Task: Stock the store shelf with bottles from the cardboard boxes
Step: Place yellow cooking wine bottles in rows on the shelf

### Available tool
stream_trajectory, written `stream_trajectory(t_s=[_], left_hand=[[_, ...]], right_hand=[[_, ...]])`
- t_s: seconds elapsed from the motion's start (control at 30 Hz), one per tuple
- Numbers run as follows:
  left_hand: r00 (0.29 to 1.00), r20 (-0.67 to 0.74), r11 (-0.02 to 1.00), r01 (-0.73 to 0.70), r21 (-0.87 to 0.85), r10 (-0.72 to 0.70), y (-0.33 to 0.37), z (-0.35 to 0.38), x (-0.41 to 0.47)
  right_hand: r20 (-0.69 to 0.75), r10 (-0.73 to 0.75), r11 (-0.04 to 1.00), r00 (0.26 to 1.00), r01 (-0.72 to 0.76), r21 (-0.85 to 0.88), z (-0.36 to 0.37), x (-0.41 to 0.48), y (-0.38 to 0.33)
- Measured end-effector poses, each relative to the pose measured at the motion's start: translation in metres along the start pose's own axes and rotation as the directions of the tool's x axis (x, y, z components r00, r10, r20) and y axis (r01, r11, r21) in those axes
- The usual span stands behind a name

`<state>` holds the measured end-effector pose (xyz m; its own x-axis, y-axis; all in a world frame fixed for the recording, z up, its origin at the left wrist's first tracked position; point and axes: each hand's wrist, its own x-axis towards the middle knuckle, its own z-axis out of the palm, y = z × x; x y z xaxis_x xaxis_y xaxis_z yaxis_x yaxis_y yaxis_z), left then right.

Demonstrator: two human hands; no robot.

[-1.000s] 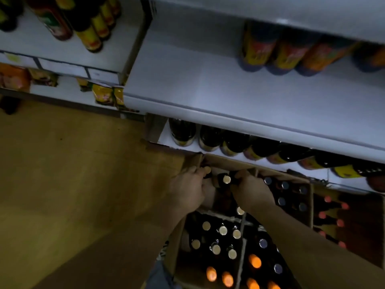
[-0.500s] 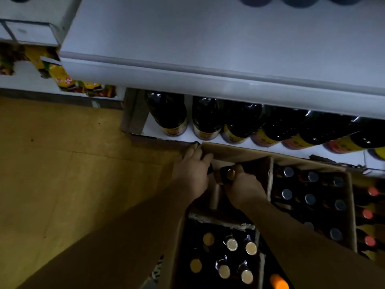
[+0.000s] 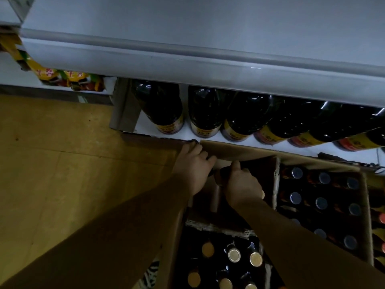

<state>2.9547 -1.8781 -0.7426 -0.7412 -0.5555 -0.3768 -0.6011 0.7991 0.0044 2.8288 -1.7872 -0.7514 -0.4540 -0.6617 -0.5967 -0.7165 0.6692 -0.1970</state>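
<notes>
The right hand (image 3: 242,185) is curled round the neck of a dark bottle (image 3: 220,176) at the far end of the box (image 3: 239,152), just below the bottom shelf (image 3: 187,135). A second ago the bottle's gold cap showed plainly between the two hands; now the right hand's thumb and fingers have closed over the top and the cap is hidden, which looks like a firmer hold. The left hand (image 3: 192,166) has left the bottle. Its fingers now lie nearly straight against the corner of the box flap (image 3: 256,152), apparently pressing it back; whether the palm holds anything cannot be told. The view has also dropped toward the shelf, where a row of dark bottles (image 3: 164,109) stands with a gap at its left end.

This probably means the bottle is about to come out: one hand to lift, the other to keep the flap clear. The bottle is still inside the box, not yet on the shelf. Gold-capped bottles (image 3: 234,255) fill the near box and grey-capped ones (image 3: 320,202) the box to the right, so much stocking remains.
</notes>
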Motion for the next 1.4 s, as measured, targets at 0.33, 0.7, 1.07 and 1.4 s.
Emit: stream_trajectory(t_s=[0.33, 0.7, 1.07, 1.4], left_hand=[[0.992, 0.097, 0.99, 0.088, -0.109, -0.078, 0.007, -0.024, -0.021], [0.99, 0.003, 0.976, 0.141, -0.168, -0.143, 0.013, -0.13, -0.081], [0.985, -0.046, 0.964, 0.151, -0.218, -0.164, 0.03, -0.28, -0.171], [0.984, -0.014, 0.98, 0.173, -0.1, -0.176, 0.047, -0.433, -0.247]], right_hand=[[-0.037, -0.153, 0.986, 0.987, 0.15, -0.076, -0.036, -0.04, 0.013], [-0.092, -0.259, 0.957, 0.962, 0.242, -0.157, -0.124, -0.12, 0.001], [-0.101, -0.352, 0.927, 0.931, 0.331, -0.178, -0.261, -0.242, -0.026], [-0.149, -0.424, 0.896, 0.893, 0.39, -0.215, -0.38, -0.356, -0.046]])
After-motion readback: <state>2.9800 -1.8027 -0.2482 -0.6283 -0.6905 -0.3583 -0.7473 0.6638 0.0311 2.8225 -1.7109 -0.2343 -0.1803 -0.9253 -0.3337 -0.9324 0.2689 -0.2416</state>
